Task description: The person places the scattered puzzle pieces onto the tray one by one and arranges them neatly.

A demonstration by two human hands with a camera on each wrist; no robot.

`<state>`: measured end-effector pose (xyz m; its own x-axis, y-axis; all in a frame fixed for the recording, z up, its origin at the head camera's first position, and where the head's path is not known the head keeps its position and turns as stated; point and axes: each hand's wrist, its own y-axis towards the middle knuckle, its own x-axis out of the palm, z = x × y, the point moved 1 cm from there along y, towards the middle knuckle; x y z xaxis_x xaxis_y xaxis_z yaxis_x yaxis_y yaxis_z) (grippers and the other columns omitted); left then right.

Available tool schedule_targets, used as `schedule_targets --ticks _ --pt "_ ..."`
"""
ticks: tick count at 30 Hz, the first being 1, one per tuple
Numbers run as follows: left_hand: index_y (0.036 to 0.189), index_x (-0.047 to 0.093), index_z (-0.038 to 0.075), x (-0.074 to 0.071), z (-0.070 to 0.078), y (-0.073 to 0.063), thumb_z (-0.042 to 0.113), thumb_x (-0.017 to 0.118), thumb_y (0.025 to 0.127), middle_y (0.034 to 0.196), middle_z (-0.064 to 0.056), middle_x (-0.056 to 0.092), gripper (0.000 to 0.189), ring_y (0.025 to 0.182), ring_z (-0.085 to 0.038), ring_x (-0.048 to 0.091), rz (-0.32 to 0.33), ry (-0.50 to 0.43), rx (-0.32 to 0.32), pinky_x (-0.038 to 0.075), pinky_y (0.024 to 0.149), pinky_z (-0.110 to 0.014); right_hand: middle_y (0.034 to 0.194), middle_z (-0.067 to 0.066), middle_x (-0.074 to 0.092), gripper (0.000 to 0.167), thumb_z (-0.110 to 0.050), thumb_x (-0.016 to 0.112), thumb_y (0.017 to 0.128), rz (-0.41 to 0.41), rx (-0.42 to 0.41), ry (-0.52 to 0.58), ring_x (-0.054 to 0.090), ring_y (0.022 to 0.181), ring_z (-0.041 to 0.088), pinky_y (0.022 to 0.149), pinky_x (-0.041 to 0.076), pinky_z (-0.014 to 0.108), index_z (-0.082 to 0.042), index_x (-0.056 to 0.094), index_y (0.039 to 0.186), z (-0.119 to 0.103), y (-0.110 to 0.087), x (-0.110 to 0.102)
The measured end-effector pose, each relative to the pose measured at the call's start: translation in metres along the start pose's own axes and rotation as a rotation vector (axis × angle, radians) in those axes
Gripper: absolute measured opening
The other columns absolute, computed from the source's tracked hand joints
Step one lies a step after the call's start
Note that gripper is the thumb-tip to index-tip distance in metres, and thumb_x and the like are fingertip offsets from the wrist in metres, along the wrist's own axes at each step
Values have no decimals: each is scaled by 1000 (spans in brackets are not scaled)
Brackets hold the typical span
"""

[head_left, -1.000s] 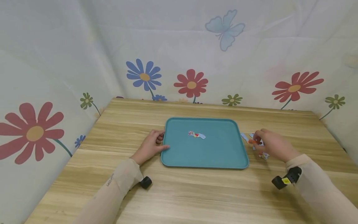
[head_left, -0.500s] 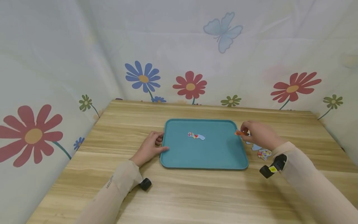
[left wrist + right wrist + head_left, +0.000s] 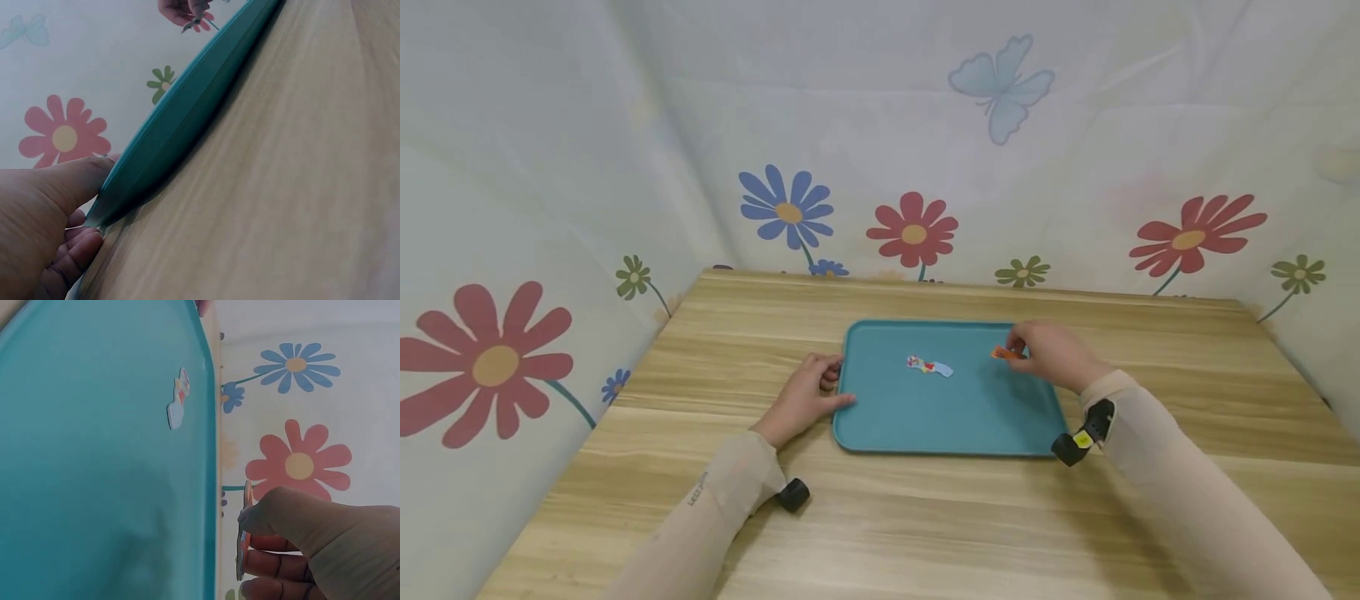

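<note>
Near side: the worktop (image 3: 917,533) is crossed by two pale sleeves, the left sleeve (image 3: 733,475) marked with small dark lettering and the right sleeve (image 3: 1180,467) reaching in from the near right. A black wrist camera is worn on each arm, the left camera (image 3: 793,495) seen over bare wood, the right camera (image 3: 1070,449) seen against the tray's near right corner. A yellow tag (image 3: 1082,439) is carried by the right one.

Middle: the blue-green tray (image 3: 917,417) is laid flat. Its left edge is gripped by the left hand (image 3: 802,396), with the thumb over the rim and the fingers curled at the outer side. On the tray, left of centre and toward the far side, a printed strip (image 3: 929,367) is laid, multicoloured at left and pale blue at right; whether it is one piece or several joined cannot be told. An orange piece (image 3: 1002,353) is pinched by the right hand (image 3: 1056,354) above the tray's far right part. A shadow is cast on the tray there. The far right corner is hidden behind the hand, and some worktop just right of the tray is covered by the right wrist and sleeve.

Far side: the worktop is backed by white cloth (image 3: 850,108) printed with flowers (image 3: 912,230) and a pale blue butterfly (image 3: 1002,89).
</note>
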<state>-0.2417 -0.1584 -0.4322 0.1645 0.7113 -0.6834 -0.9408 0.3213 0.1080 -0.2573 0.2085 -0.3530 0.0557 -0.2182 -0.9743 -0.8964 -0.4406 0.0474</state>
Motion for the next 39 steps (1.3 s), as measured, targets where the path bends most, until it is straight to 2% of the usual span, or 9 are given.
schedule_targets --ticks 12,16,22,31,39 --pt "139 45 -3 3 0 2 21 77 83 116 -17 52 69 99 -26 57 2 1 -10 51 90 -39 86 7 68 17 -16 73 82 -23 5 14 58 74 18 75 53 38 -3 68 92 -14 26 20" --pt "140 45 -1 4 -1 2 22 77 83 117 -16 52 69 100 -25 56 -5 0 -22 50 90 -38 84 6 67 16 -17 73 83 -41 12 26 56 72 17 73 53 36 -4 67 92 -18 32 26" --pt "140 46 -1 5 -1 1 22 77 83 116 -15 52 69 99 -24 56 -5 -2 -33 50 89 -37 81 5 66 15 -17 71 84 -68 21 44 54 69 16 68 50 33 -5 66 91 -21 38 34" --pt "140 46 -1 2 -1 0 21 76 83 117 -15 52 68 100 -24 56 -6 3 -39 50 90 -38 83 5 66 17 -19 72 84 -80 61 41 54 70 16 67 50 32 -6 67 94 -26 45 40" --pt "140 45 0 0 -1 0 21 76 83 117 -15 52 68 100 -24 56 -10 9 -49 50 90 -38 80 4 63 16 -20 71 84 -87 58 30 54 69 16 66 48 31 -6 66 91 -29 48 44"
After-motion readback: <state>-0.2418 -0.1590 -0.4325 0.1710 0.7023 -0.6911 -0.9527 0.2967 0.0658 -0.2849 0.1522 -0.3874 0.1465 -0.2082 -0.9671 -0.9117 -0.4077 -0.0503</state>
